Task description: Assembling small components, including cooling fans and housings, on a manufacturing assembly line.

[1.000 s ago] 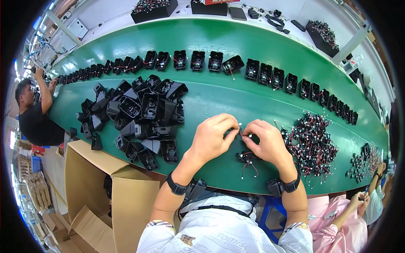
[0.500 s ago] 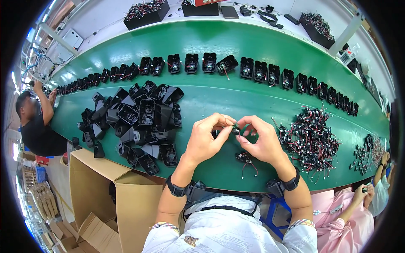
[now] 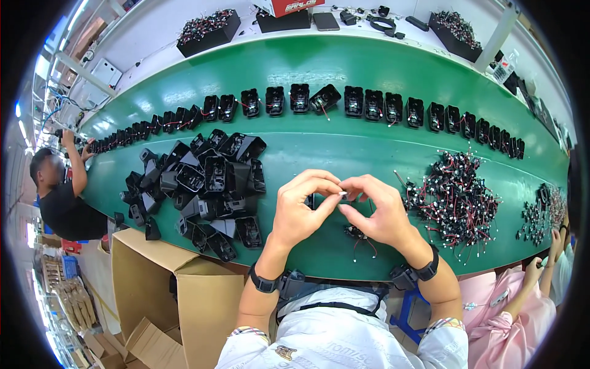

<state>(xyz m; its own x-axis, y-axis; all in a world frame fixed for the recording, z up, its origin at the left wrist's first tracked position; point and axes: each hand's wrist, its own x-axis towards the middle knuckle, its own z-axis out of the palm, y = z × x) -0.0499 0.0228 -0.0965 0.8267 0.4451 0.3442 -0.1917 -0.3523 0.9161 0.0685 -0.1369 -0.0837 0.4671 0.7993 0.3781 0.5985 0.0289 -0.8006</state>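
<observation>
My left hand (image 3: 302,202) and my right hand (image 3: 380,202) meet above the green table in front of me, fingertips pinched together. Between them is a small part with a white tip (image 3: 343,194); the fingers cover most of it, so its kind does not show. Just below my right hand, a small black wired part (image 3: 356,232) with red and black leads lies on the table. To the right spreads a heap of wired black parts (image 3: 458,200) with white connectors. Left of my hands is a pile of black plastic housings (image 3: 215,175).
A long row of open black housings (image 3: 299,98) runs across the green table (image 3: 344,150). An open cardboard box (image 3: 209,307) stands at the lower left. Dark bins of wired parts (image 3: 209,31) sit on the back shelf. Co-workers are at the left (image 3: 67,203) and right (image 3: 510,307).
Both hands stay pinched together at nearly the same place, a little lower in the picture. The greenish part seen between the fingertips is now mostly covered, and a white tip shows.
</observation>
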